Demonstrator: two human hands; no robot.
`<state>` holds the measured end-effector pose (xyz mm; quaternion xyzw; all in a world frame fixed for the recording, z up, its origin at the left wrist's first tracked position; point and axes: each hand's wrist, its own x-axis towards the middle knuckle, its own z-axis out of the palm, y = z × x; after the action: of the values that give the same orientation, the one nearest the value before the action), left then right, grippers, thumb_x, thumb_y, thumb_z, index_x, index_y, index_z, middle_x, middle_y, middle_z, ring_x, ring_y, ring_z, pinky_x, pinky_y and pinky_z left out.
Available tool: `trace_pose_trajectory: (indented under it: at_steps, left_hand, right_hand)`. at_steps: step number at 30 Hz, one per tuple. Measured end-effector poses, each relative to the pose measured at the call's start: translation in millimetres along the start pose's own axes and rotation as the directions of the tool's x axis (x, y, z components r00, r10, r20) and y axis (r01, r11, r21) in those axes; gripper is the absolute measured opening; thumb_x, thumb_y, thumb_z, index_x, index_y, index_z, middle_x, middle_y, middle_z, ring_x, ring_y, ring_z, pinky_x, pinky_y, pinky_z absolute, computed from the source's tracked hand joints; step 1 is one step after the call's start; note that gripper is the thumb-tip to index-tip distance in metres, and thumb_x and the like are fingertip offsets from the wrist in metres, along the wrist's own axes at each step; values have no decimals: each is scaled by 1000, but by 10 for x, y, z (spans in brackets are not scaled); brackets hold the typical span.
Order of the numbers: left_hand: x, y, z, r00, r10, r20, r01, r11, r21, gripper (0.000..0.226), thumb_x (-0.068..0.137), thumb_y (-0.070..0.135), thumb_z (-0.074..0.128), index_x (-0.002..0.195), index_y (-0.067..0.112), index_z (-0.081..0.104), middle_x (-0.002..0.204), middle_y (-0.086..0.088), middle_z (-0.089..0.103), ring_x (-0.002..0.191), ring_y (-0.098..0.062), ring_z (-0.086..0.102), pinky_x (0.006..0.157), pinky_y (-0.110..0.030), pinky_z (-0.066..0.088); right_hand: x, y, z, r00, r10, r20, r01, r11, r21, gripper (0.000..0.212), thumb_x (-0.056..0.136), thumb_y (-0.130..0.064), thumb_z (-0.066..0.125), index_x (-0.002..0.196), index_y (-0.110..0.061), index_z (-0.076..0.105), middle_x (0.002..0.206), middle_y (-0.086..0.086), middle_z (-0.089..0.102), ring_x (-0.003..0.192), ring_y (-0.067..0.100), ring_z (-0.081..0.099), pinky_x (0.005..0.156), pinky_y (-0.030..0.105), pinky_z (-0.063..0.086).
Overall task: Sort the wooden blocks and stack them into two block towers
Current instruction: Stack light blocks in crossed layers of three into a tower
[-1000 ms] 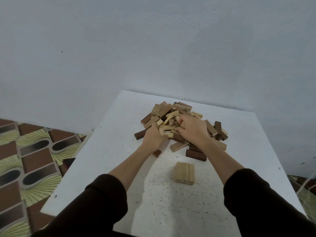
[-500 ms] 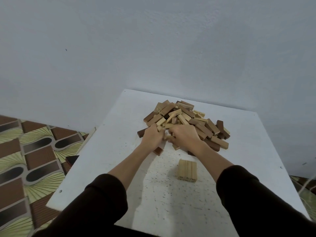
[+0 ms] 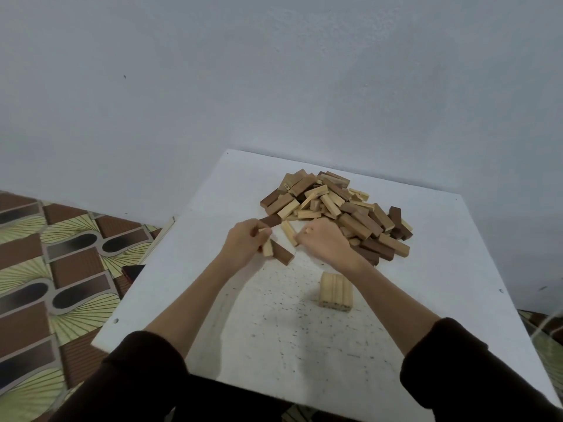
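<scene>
While both forearms reach out over the white tabletop (image 3: 441, 300), the left hand (image 3: 243, 243) sits at the near left edge of the pile of blocks (image 3: 335, 205), its fingers curled round a pale block (image 3: 268, 248) whose end pokes out below the fist. A dark brown block (image 3: 283, 252) lies on the tabletop just beside that pale end, touching it or nearly so, and slants toward the near right. Another dark block (image 3: 270, 220) juts out from behind the left hand's knuckles toward the pile; whether the fingers hold it too I cannot tell.

To the right, the right hand (image 3: 324, 242) is knuckles-up with its fingers curled under. A light block (image 3: 288, 233) lies on the tabletop between the two hands, its near end at the right hand's fingertips, and the grip on it seems to be a pinch, though the fingers hide the contact.

Behind both hands the pile spreads across the far middle of the tabletop, light and dark pieces mixed and lying every way, with dark ones trailing off to the right. Nearer the person, a row of pale blocks (image 3: 336, 290) lies flat, side by side and touching, just below the right wrist. Dark sleeves (image 3: 143, 370) cover both upper arms. A patterned floor (image 3: 45, 269) shows to the left, and a plain grey wall (image 3: 274, 71) stands behind.
</scene>
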<state>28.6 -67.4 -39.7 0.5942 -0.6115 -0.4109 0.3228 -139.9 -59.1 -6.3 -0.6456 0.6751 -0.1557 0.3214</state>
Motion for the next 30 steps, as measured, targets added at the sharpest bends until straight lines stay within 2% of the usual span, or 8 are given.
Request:
trace_pose_trajectory:
  at_steps: [5,11,15,18,21,24,27,30]
  left_hand:
    - [-187,-223,-143,999,28,33,-35,972,231,14,92,19,59,97,13,71,86,2,61,79,-11,51,64,-13,35]
    - [-266,-402,-243,996,75,-43,-62,967,247,10,83,20,72,91,13,74,89,1,54,76,-6,48,63,-4,35]
    - [-291,-462,-202,989,121,-87,-104,978,180,14,82,12,72,96,15,71,93,2,52,84,-13,48,68,-8,35]
    - [-316,-514,-141,968,249,-31,-240,955,175,23,90,5,59,105,19,70,103,5,52,97,-14,41,83,-22,37]
    - [-319,-598,-84,912,409,-20,-388,880,273,26,91,13,53,101,24,74,102,8,58,91,-16,41,80,-33,39]
    - [-296,-608,-68,921,387,-45,-362,894,265,26,91,8,56,97,24,75,99,11,57,90,-15,41,79,-33,39]
    - [-312,-590,-67,929,370,-25,-353,901,253,27,93,4,54,101,21,74,102,7,58,92,-13,39,80,-27,35]
    - [-340,-592,-104,941,335,-36,-323,927,188,32,97,4,44,109,18,70,107,3,57,98,-14,39,84,-26,36]
  right_hand:
    - [-181,-125,310,993,18,121,-16,1000,-10,26,89,-20,57,84,4,65,67,6,52,56,13,44,50,24,31]
    - [-243,-190,623,999,29,44,-22,989,-148,20,91,-27,51,88,-13,65,85,4,63,78,23,61,56,26,38]
    - [-253,-208,636,1000,25,-3,-25,956,-291,24,91,-35,56,75,-17,53,78,1,58,79,25,60,62,28,41]
    - [-256,-184,652,999,31,-43,-42,957,-286,25,91,-38,58,97,-14,55,91,3,62,86,24,61,65,30,43]
    - [-247,-164,701,998,34,-51,-42,983,-180,37,95,-34,51,120,-7,46,114,6,54,104,26,56,76,36,46]
    - [-204,-142,766,996,44,-80,-54,991,-126,38,96,-21,48,128,-1,40,130,13,38,119,30,43,96,40,42]
    - [-200,-158,805,992,10,-128,-29,988,-149,26,97,-10,44,122,-2,43,128,14,34,118,29,36,95,34,35]
    - [-234,-157,856,981,-21,-193,-3,992,-124,28,94,1,45,122,-3,44,125,12,35,115,26,35,88,27,33]
